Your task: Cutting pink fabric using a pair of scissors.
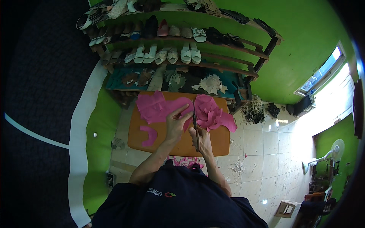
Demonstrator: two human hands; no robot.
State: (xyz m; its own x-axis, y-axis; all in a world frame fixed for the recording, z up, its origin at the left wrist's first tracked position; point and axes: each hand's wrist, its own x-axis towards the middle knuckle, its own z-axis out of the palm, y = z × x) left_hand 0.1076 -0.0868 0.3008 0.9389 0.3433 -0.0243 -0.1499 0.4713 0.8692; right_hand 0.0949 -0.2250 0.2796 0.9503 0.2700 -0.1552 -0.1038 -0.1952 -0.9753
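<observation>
Your left hand [175, 123] pinches a pink sheet [181, 102] between nearly closed fingers; your right hand [203, 140] curls round the handles of the scissors [195, 123]. Their long axis points away from you, blades just right of the left fingertips, above the orange tabletop [167, 149], where a curved pink strip [154, 134] lies.

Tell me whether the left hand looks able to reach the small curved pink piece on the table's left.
Probably yes: the curved piece lies uncovered near the left hand, though that hand would likely have to release the pink sheet first.
</observation>
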